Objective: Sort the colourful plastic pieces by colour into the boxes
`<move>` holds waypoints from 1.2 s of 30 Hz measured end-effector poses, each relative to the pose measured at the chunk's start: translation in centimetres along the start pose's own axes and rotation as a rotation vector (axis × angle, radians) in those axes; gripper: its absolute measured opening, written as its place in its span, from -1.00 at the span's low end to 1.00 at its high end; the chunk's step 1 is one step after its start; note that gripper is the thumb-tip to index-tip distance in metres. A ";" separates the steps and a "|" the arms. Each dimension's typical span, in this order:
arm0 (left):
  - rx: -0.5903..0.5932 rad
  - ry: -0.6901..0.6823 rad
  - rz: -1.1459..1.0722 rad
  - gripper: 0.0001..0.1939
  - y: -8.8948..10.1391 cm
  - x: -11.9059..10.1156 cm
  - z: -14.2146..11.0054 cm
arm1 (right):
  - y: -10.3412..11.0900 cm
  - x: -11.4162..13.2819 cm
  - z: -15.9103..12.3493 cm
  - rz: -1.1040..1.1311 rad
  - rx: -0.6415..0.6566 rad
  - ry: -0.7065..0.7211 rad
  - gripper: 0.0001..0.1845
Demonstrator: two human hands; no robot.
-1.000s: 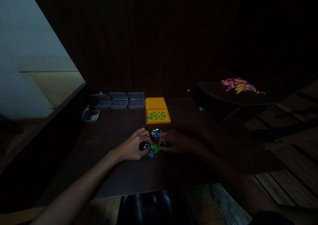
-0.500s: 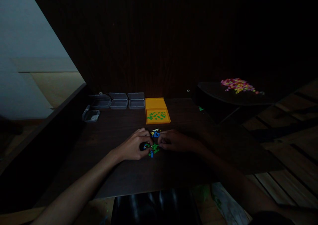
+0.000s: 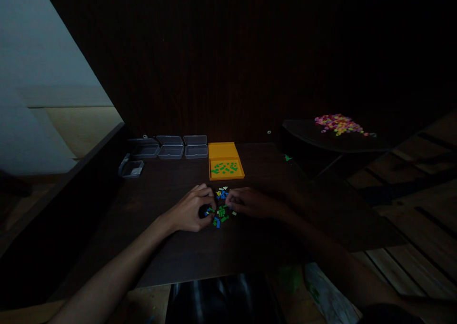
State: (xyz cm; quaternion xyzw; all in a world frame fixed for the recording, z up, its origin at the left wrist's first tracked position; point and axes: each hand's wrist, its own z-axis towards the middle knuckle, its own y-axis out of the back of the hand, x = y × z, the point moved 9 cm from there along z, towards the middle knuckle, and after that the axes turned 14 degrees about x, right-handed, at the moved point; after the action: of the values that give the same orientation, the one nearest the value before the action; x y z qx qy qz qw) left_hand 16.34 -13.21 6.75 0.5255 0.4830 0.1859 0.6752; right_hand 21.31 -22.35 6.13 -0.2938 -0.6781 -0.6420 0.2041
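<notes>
Small toy bricks in green [image 3: 222, 212], blue [image 3: 223, 196] and pale yellow [image 3: 223, 188] lie in a loose pile on the dark table [image 3: 171, 259]. My left hand [image 3: 194, 210] rests at the pile's left side, its thumb and curved fingers apart around a few bricks on the tabletop. On the right side, my right hand [image 3: 246, 202] has its fingertips drawn together at the pile's edge; anything between them is hidden. A pale brick [image 3: 234, 213] lies just below the right fingers. Behind the pile stands an open yellow box [image 3: 226, 177] with several green bricks spread inside.
Clear plastic boxes with open lids [image 3: 195, 151] line the back left, and a smaller clear box [image 3: 131, 169] sits before them. A heap of pink, red and yellow pieces [image 3: 339, 124] lies on a side shelf [image 3: 307, 136]. A green scrap [image 3: 287, 157] is near it.
My right fingers have shifted slightly up and left. A pale brick now shows below them, apart from the pile. My left hand has drawn back slightly left.
</notes>
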 end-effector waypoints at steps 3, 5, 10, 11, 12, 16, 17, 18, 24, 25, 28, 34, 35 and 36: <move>0.012 0.006 0.007 -0.91 0.0 0.0 0.0 | 0.2 0.0 -0.1 0.005 -0.022 0.000 -0.78; 0.021 0.008 0.006 -0.90 0.0 0.0 0.0 | 0.4 0.0 -0.1 0.011 -0.043 0.001 -0.77; 0.032 0.020 -0.003 -0.89 -0.1 0.2 0.0 | 0.9 0.0 -0.3 0.045 -0.092 0.014 -0.74; 0.035 0.017 -0.008 -0.89 -0.1 0.1 0.1 | 1.0 -0.1 -0.3 0.051 -0.098 0.009 -0.74; 0.038 0.012 -0.015 -0.89 -0.1 0.1 0.1 | 1.0 -0.3 -0.3 0.059 -0.105 0.004 -0.73; 0.042 -0.003 -0.035 -0.90 0.0 -0.1 0.2 | 1.2 -0.8 -0.4 0.110 -0.149 0.004 -0.70; 0.040 -0.002 -0.038 -0.90 0.0 -0.1 0.2 | 1.2 -0.9 -0.4 0.124 -0.157 0.005 -0.69; 0.039 -0.002 -0.042 -0.90 0.0 -0.1 0.2 | 1.2 -1.0 -0.4 0.134 -0.163 0.007 -0.68; 0.024 -0.027 -0.085 -0.90 0.1 -0.2 0.1 | 1.6 -1.0 -0.6 0.113 -0.219 -0.015 -0.70; 0.018 -0.031 -0.094 -0.90 0.2 -0.2 0.1 | 1.8 -0.9 -0.7 0.104 -0.232 -0.020 -0.71; -0.013 -0.043 -0.130 -0.91 0.6 -0.3 0.1 | 2.2 -1.0 -0.9 0.047 -0.265 -0.050 -0.73; -0.156 -0.043 -0.230 -0.94 1.5 0.3 -0.2 | 4.2 -3.1 -1.8 -0.189 -0.392 -0.204 -0.80; -0.173 -0.030 -0.241 -0.93 1.6 0.6 -0.3 | 4.6 -3.6 -2.0 -0.219 -0.417 -0.236 -0.81; -0.187 -0.020 -0.252 -0.93 1.6 0.8 -0.3 | 5.1 -4.1 -2.2 -0.248 -0.434 -0.266 -0.81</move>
State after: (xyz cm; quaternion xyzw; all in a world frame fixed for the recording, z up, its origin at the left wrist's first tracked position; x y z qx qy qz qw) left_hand 16.88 -11.86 7.81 0.3976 0.5190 0.1386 0.7439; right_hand 27.45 -25.06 7.48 -0.3268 -0.5766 -0.7480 -0.0344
